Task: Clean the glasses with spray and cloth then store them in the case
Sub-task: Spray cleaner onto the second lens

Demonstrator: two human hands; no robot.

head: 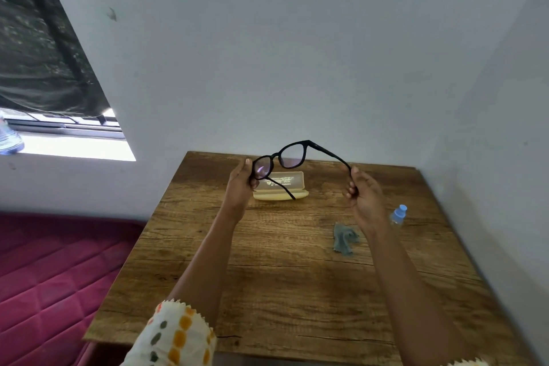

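Head camera looks down over the table (pixel 267 291).

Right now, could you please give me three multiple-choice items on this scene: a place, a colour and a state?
1. What colour is the case? A red; B pale yellow; C black.
2. Where does the cloth lie? A on the table, beside the right wrist; B inside the case; C on the floor.
3. How are the glasses held? A resting in the case; B flat on the table; C in the air, a grip at each end.
Answers: 1 B, lid and base show yellow; 2 A, it lies on the wood; 3 C, the left hand grips the frame, the right hand pinches a temple tip.
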